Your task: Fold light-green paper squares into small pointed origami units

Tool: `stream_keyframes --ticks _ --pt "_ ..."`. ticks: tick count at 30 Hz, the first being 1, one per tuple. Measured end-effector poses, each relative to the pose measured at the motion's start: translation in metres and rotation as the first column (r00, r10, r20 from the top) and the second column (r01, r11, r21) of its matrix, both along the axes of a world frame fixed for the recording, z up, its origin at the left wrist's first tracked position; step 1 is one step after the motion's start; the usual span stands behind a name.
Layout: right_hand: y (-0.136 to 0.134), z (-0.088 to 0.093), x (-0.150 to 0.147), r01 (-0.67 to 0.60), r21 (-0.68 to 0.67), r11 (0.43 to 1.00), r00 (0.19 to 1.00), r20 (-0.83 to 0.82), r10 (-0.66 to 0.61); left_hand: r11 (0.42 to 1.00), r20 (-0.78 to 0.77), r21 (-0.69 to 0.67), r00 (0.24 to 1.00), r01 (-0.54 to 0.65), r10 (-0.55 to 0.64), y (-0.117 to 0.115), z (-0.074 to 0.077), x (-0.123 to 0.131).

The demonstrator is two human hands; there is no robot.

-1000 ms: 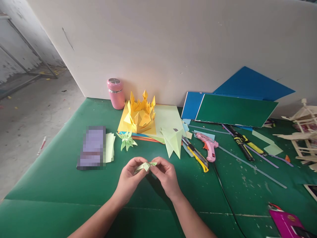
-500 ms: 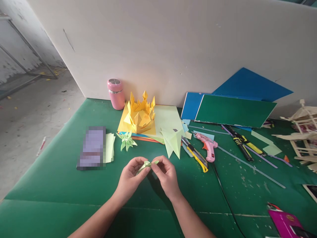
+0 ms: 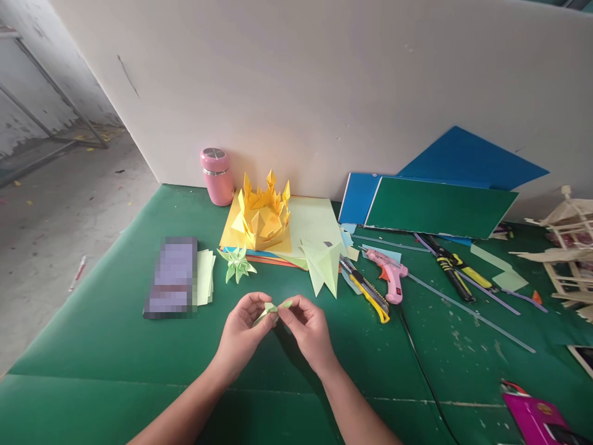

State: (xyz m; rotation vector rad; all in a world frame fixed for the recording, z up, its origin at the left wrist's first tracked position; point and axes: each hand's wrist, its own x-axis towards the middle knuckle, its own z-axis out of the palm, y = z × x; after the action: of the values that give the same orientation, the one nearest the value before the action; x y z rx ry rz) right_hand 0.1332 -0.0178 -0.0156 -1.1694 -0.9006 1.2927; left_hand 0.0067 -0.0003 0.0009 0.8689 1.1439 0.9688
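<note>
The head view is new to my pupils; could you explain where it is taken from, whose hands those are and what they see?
There is no machine: a person's bare left hand and right hand reach in from below. The camera is worn on that person's head, looking forward and down. Both hands hold a small folded green paper. On the green table are a paper flower, a yellow paper crown on paper sheets, a pink glue gun, a cutter and a pink flask.
</note>
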Motion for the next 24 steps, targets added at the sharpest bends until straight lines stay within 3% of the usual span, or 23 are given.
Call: stream_keyframes --ticks 7,16,24 --pt "-0.0018 -0.0016 -0.0024 0.024 -0.021 0.999 0.998 -0.052 -0.025 0.997 0.053 -0.056 0.998 0.048 -0.045 -0.0017 0.0050 0.0002" --pt "-0.0022 -0.0017 0.0012 -0.052 -0.009 0.999 0.992 -0.118 0.050 0.986 0.188 -0.136 0.980 0.098 -0.072 -0.0013 0.0056 -0.0043" --pt "-0.0014 0.0027 0.0032 -0.011 0.098 0.995 0.999 0.042 0.007 0.998 0.039 -0.025 0.997 0.064 -0.063 0.0025 0.0046 -0.0049"
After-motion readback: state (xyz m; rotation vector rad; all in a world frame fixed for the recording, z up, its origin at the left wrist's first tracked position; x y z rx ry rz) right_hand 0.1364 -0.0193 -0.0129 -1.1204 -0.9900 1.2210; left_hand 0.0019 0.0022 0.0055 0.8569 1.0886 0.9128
